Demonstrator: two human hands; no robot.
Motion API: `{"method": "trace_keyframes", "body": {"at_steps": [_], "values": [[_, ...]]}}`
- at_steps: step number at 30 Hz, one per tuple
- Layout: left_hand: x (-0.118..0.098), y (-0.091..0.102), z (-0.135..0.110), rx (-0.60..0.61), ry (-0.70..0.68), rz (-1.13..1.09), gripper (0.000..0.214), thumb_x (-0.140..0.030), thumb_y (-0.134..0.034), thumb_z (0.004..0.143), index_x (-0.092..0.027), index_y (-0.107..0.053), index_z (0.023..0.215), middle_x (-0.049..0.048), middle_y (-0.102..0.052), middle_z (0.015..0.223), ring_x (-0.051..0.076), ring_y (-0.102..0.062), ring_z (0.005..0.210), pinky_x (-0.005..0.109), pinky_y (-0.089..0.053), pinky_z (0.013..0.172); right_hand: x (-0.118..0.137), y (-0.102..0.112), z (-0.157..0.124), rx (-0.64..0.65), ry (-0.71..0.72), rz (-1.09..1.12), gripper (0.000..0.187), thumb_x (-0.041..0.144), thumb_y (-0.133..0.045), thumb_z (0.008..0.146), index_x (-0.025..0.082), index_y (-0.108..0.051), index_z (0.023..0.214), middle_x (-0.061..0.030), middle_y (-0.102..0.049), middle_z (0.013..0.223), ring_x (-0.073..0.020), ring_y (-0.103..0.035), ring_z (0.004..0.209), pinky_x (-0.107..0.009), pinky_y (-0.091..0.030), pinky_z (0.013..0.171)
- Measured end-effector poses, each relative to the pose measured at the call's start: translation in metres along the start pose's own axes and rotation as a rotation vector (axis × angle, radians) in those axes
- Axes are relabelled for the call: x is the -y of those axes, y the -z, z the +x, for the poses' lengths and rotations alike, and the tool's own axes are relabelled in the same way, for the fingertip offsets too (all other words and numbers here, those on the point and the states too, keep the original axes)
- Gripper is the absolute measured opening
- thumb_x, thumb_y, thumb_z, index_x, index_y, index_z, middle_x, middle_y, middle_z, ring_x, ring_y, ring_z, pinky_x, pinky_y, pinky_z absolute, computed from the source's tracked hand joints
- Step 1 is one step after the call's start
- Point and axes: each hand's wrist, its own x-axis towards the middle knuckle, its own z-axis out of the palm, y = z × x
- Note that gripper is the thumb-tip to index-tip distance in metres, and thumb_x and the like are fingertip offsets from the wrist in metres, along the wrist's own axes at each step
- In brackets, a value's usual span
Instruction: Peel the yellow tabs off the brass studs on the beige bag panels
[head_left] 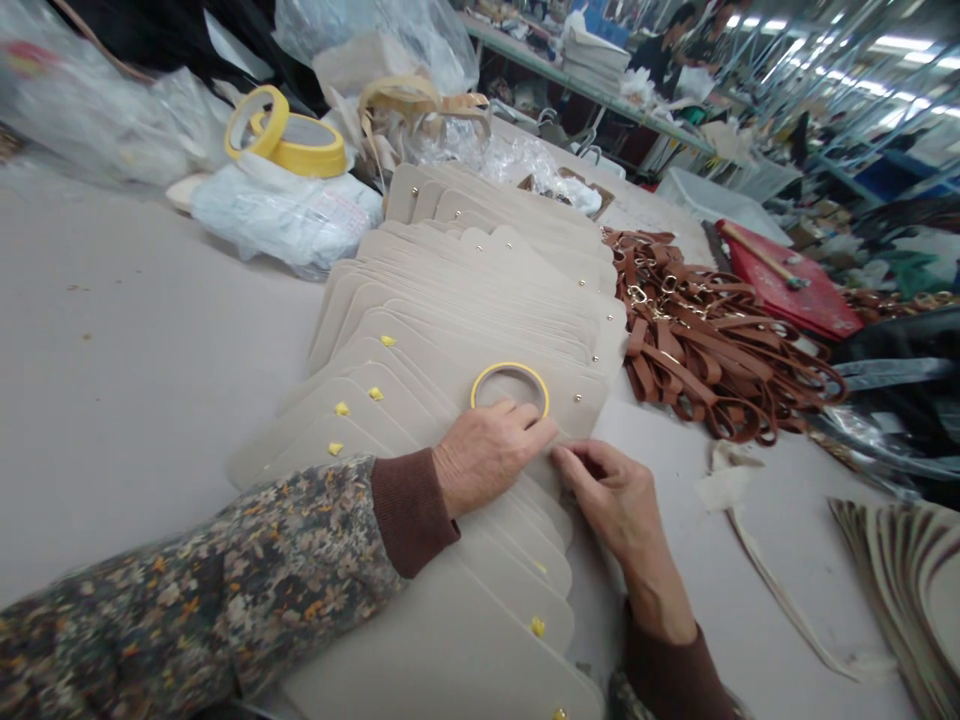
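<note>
A long overlapping row of beige leather panels (480, 300) with small metal studs and yellow tape tabs runs down the middle of the table. My left hand (487, 452) rests on the panels with its fingers curled, touching a yellow tape roll (510, 388) that lies flat there. My right hand (611, 492) sits just beside it, thumb and fingers pinched together at a panel's edge near the left fingertips. What the right fingers pinch is too small to make out.
A heap of brown leather straps (705, 340) with metal clasps lies right of the panels. Yellow tape rolls (289, 135) sit on plastic bags at the back left. A red board with a hammer (787, 275) lies at the right, stacked panels (911, 585) at the lower right.
</note>
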Motion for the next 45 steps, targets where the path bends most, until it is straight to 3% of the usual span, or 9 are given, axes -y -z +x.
{"method": "trace_keyframes", "body": {"at_steps": [2,7,16,20,25,28,31,36,45], "values": [[0.004,0.002,0.001,-0.032,-0.004,0.022,0.015,-0.020,-0.040,0.097,-0.018,-0.054,0.100,0.0040,-0.058,0.091,0.020,-0.052,0.085,0.031,-0.046,0.070,-0.002,0.005,-0.001,0.040,-0.048,0.087,0.029,0.045,-0.062,0.082,0.019,-0.072,0.078,-0.0019,-0.070,0.069,-0.0156,-0.060,0.060,-0.026,-0.047,0.058],[0.011,0.005,0.006,-0.046,0.021,0.096,0.015,-0.017,-0.041,0.097,-0.017,-0.055,0.099,0.0056,-0.059,0.093,0.022,-0.051,0.089,0.032,-0.046,0.075,-0.012,-0.001,0.011,-0.223,-0.153,0.174,0.035,0.048,-0.067,0.076,0.017,-0.066,0.094,-0.0028,-0.068,0.075,-0.0153,-0.059,0.061,-0.028,-0.049,0.061],[0.009,0.015,-0.009,0.080,-0.089,0.071,0.015,-0.013,-0.041,0.095,-0.015,-0.056,0.095,0.0053,-0.059,0.082,0.020,-0.053,0.078,0.031,-0.049,0.069,-0.015,-0.006,0.016,-0.246,-0.147,0.192,0.035,0.048,-0.069,0.074,0.017,-0.065,0.090,-0.0027,-0.067,0.073,-0.0159,-0.060,0.063,-0.030,-0.051,0.064],[0.012,0.018,-0.017,-0.062,-0.162,-0.073,0.028,-0.012,-0.038,0.096,-0.018,-0.049,0.122,0.0024,-0.064,0.088,0.016,-0.059,0.081,0.027,-0.050,0.071,-0.001,0.002,0.004,-0.291,-0.027,0.253,0.025,0.041,-0.062,0.083,0.018,-0.067,0.089,-0.0028,-0.068,0.075,-0.0140,-0.058,0.060,-0.028,-0.050,0.059],[0.009,0.017,-0.018,-0.135,-0.176,-0.179,0.046,-0.017,-0.035,0.098,-0.016,-0.025,0.143,0.0028,-0.067,0.093,0.014,-0.064,0.080,0.025,-0.052,0.070,0.022,0.010,-0.009,-0.356,0.330,0.009,0.012,0.023,-0.059,0.085,0.022,-0.068,0.093,-0.0028,-0.066,0.082,-0.0150,-0.060,0.069,-0.030,-0.052,0.068],[0.007,0.016,-0.018,-0.145,-0.141,-0.170,0.043,-0.021,-0.036,0.099,-0.012,-0.026,0.140,0.0048,-0.068,0.090,0.016,-0.066,0.078,0.027,-0.053,0.066,0.030,0.010,-0.013,-0.364,0.421,-0.077,0.020,0.019,-0.059,0.085,0.024,-0.066,0.103,-0.0053,-0.066,0.093,-0.0172,-0.063,0.078,-0.032,-0.053,0.073],[0.007,0.014,-0.019,-0.153,-0.139,-0.175,0.039,-0.022,-0.035,0.100,-0.011,-0.028,0.137,0.0068,-0.069,0.093,0.017,-0.067,0.080,0.028,-0.054,0.067,0.032,0.007,-0.012,-0.260,0.480,-0.085,0.024,0.017,-0.058,0.085,0.024,-0.064,0.107,-0.0061,-0.067,0.098,-0.0191,-0.064,0.089,-0.034,-0.053,0.080],[0.005,0.013,-0.020,-0.186,-0.167,-0.196,0.033,-0.023,-0.033,0.101,-0.011,-0.033,0.131,0.0073,-0.069,0.094,0.017,-0.068,0.080,0.027,-0.053,0.067,0.030,-0.002,-0.010,-0.181,0.563,-0.059,0.019,0.011,-0.054,0.085,0.023,-0.064,0.098,-0.0042,-0.070,0.091,-0.0173,-0.065,0.086,-0.031,-0.053,0.079],[0.003,0.014,-0.018,-0.161,-0.137,-0.193,0.018,-0.017,-0.034,0.098,-0.018,-0.050,0.091,-0.0010,-0.061,0.073,0.013,-0.061,0.068,0.023,-0.043,0.058,0.033,-0.010,-0.014,-0.370,0.572,-0.147,0.013,0.010,-0.055,0.080,0.021,-0.062,0.080,0.0009,-0.067,0.069,-0.0102,-0.062,0.060,-0.020,-0.049,0.060]]}}
